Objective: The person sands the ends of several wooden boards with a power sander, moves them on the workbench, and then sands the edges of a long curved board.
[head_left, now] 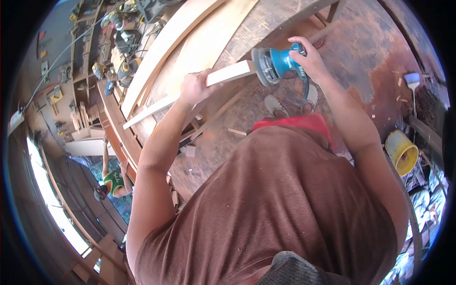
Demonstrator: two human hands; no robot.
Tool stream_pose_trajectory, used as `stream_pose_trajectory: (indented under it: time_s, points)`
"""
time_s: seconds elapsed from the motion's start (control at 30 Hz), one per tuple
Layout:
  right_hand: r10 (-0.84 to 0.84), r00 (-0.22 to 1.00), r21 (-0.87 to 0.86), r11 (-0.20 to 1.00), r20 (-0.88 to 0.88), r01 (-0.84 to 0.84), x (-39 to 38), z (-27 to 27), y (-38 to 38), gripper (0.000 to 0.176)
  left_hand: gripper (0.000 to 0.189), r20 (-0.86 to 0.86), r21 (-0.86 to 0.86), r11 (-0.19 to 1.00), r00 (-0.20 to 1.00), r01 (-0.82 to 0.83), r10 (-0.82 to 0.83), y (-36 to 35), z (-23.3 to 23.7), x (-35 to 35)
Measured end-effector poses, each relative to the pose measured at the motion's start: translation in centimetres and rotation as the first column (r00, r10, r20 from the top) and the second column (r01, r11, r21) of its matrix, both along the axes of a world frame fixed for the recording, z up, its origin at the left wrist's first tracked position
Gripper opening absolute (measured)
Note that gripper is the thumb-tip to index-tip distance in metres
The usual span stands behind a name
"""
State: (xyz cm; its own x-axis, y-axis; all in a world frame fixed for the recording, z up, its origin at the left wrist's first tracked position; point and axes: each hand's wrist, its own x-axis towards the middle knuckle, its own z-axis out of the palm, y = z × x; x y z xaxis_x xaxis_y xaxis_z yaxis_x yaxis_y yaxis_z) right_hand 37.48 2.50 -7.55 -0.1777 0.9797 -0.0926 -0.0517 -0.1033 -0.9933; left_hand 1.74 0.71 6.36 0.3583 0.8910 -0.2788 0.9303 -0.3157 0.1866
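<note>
A long pale strip of wood (231, 74) slants across the front of the workbench. Around its middle, my left hand (195, 86) is closed, with the near end sticking out to the right. My right hand (308, 59) grips a blue orbital sander (283, 61) by its body. The sander is turned on its side, and its round grey pad (260, 67) faces the end of the strip, seemingly touching it. A dark cord or hose hangs from the sander's rear.
Curved wooden pieces (166, 52) lie on the bench at upper left, near several power tools (126, 61). Another person (114, 183) works at far left. A yellow bucket (402, 153) and a broom (412, 80) stand at right. Wood scraps litter the floor.
</note>
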Motion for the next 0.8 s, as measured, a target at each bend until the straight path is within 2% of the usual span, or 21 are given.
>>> stream_pose_trajectory:
  time_s: [0.1,0.17,0.2,0.27,0.33,0.37,0.43,0.47,0.57,0.67,0.73,0.8]
  points:
    - [0.015,0.998,-0.075,0.997,-0.064,-0.020,-0.1,-1.7,0.4,0.040,0.042,-0.011,-0.045,0.998,0.999,-0.037,0.036,-0.1,1.1,1.1]
    - [0.013,0.998,-0.006,1.000,-0.062,-0.014,0.0,-1.2,0.6,0.041,0.042,-0.011,-0.072,0.996,0.999,-0.050,0.049,-0.2,1.0,1.0]
    - [0.020,0.996,0.000,1.000,-0.091,-0.020,0.0,-0.6,0.6,0.041,0.041,0.004,-0.059,0.997,0.999,-0.045,0.045,-0.3,0.7,0.7]
    - [0.043,0.999,0.096,0.995,-0.023,-0.040,0.2,2.0,0.7,0.043,0.041,0.043,-0.047,0.999,0.999,0.008,-0.006,-0.2,0.5,0.2]
    - [0.064,0.997,0.049,0.997,-0.044,-0.062,0.5,4.1,0.5,0.042,0.041,0.090,-0.028,0.999,0.996,0.018,-0.016,0.0,0.3,0.0]
    - [0.092,0.994,0.066,0.994,-0.058,-0.088,0.3,4.3,0.4,0.042,0.041,0.075,-0.012,1.000,0.997,-0.010,0.010,0.0,0.4,-0.1]
    - [0.029,0.997,0.006,1.000,-0.071,-0.029,0.3,4.6,0.4,0.042,0.040,0.014,-0.027,1.000,1.000,0.011,-0.011,0.1,0.2,-0.2]
    - [0.027,0.999,0.051,0.998,-0.032,-0.026,0.2,4.8,0.5,0.043,0.040,-0.005,-0.011,0.999,0.999,0.037,-0.037,-0.1,0.1,-0.3]
    - [0.056,0.992,-0.013,0.998,-0.111,-0.058,0.2,3.7,0.3,0.042,0.042,0.096,-0.021,0.999,0.995,0.037,-0.034,-0.4,0.1,-0.4]
    - [0.077,0.997,0.015,0.997,-0.007,-0.077,0.4,1.8,0.4,0.044,0.043,0.118,0.005,0.999,0.992,0.036,-0.036,-0.2,-0.4,-0.5]
    - [0.034,0.999,0.001,0.999,-0.025,-0.034,0.1,1.0,0.0,0.043,0.044,0.068,-0.051,0.998,0.997,-0.023,0.026,0.0,-0.7,-0.7]
    - [0.032,0.999,-0.048,0.998,-0.013,-0.032,0.1,0.0,0.0,0.041,0.046,0.118,-0.018,1.000,0.993,-0.019,0.021,-0.2,-0.4,-0.2]
